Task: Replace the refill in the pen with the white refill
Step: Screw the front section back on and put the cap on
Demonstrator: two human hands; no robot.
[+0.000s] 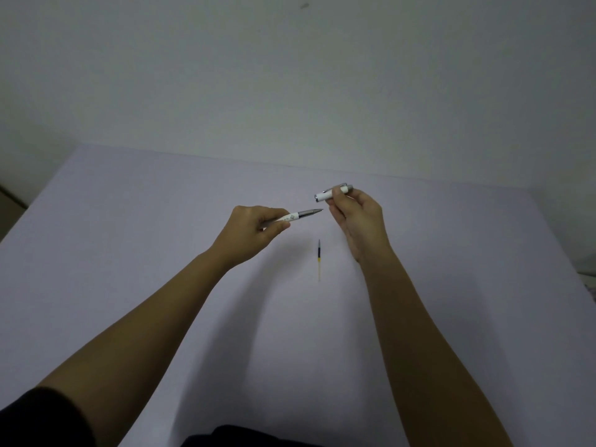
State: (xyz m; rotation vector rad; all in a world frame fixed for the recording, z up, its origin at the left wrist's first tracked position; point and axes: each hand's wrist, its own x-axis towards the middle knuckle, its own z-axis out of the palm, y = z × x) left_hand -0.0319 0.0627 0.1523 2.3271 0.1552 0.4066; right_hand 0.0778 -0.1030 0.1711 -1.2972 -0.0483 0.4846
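Observation:
My left hand (250, 229) grips a white pen body (295, 216) with a silver grip section, its tip pointing right. My right hand (356, 217) holds the white pen cap (329, 193) with a silver clip, just right of and slightly above the pen's tip; the two parts are apart. On the table between my hands lies a thin refill (319, 258), dark at its far end, yellow in the middle and pale at its near end. It points away from me and neither hand touches it.
The pale lilac table (161, 253) runs to a plain wall behind. Its left edge slants away at the far left. Something pale shows at the right border (588, 282). My dark clothing sits at the bottom edge.

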